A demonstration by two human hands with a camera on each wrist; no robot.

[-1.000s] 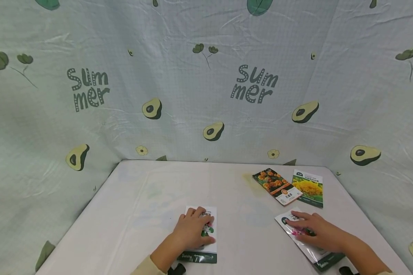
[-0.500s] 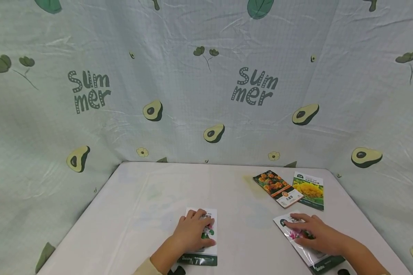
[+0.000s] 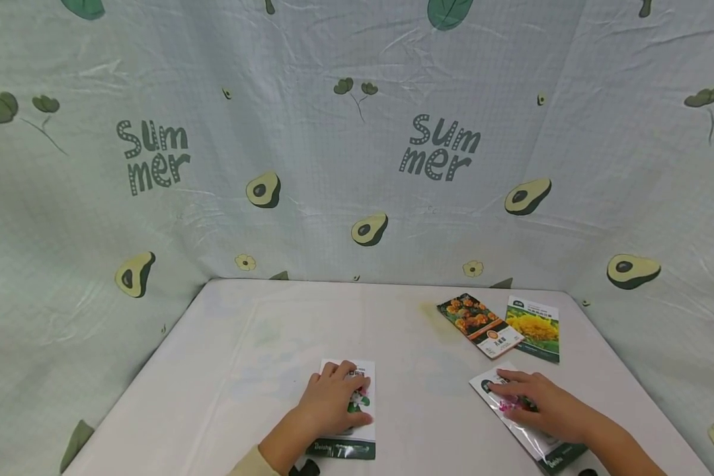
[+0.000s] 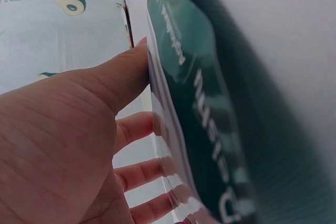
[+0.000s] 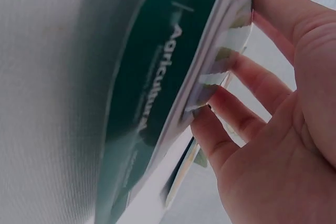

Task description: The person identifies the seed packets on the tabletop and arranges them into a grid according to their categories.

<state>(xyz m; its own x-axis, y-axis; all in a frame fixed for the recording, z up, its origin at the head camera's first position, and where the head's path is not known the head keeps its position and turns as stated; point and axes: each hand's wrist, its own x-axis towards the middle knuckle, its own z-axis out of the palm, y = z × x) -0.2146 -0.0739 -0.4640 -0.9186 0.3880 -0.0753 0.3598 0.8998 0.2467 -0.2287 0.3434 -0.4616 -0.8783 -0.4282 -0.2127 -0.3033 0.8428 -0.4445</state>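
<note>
Two flower seed packets lie flat on the table, one under each hand. My left hand (image 3: 333, 400) rests on a packet (image 3: 348, 450) with a pink flower picture, fingers spread over its face; its dark green bottom band (image 4: 194, 93) shows close up in the left wrist view. On the right, my right hand (image 3: 538, 400) touches a tilted packet (image 3: 520, 430) with a magenta flower picture. In the right wrist view, the fingertips (image 5: 210, 121) press that packet's front, beside its green band. Both hands cover part of the pictures.
Toward the back right lie two more seed packets: one with orange flowers (image 3: 476, 320), overlapping the corner of one with yellow flowers (image 3: 535, 327). A pale table (image 3: 262, 330) meets a hanging cloth (image 3: 309, 152) printed with avocados at its back edge.
My right hand has slid slightly to the left, and the magenta-flower seed packet has moved along with it. My left hand and its packet stay in place.
</note>
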